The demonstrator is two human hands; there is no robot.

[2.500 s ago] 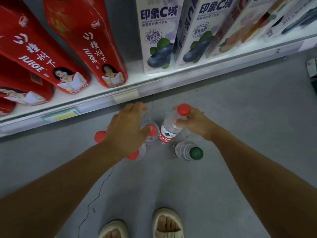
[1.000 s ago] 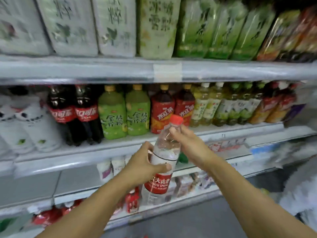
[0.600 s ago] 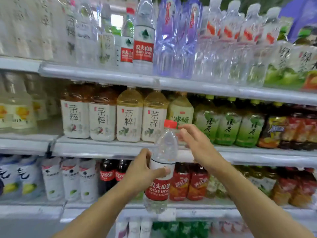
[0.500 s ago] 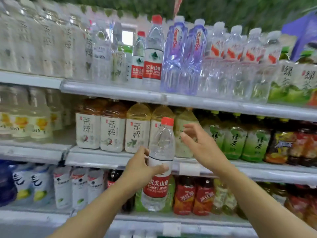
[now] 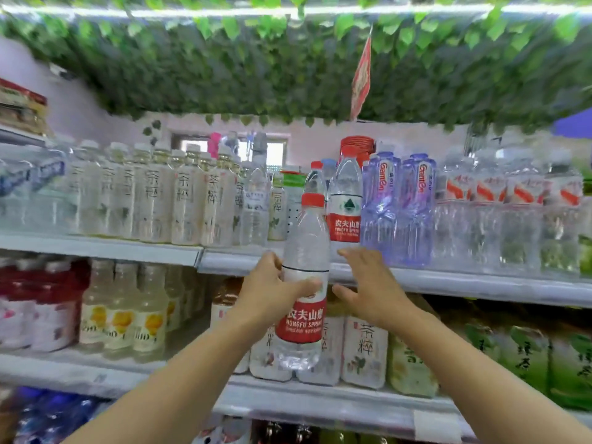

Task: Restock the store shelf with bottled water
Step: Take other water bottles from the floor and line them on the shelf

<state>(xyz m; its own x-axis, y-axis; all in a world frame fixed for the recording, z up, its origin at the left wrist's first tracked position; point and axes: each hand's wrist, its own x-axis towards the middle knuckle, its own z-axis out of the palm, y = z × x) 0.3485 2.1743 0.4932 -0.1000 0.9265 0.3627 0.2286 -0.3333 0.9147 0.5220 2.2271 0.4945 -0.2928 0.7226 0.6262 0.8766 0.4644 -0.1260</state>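
Observation:
My left hand grips a clear water bottle with a red cap and red label around its middle, upright, in front of the top shelf's edge. My right hand hovers just right of the bottle with fingers spread, not touching it. Two matching red-capped water bottles stand on the top shelf right behind the held one.
Purple-tinted water bottles stand right of the matching pair, pale tea bottles to the left. A gap in the row lies around a slim clear bottle. Lower shelves hold tea and juice drinks. Green leaf garlands hang overhead.
I have stood up from the floor and lifted the bottle to the top shelf. My right hand let go of the cap and dropped beside the bottle's middle.

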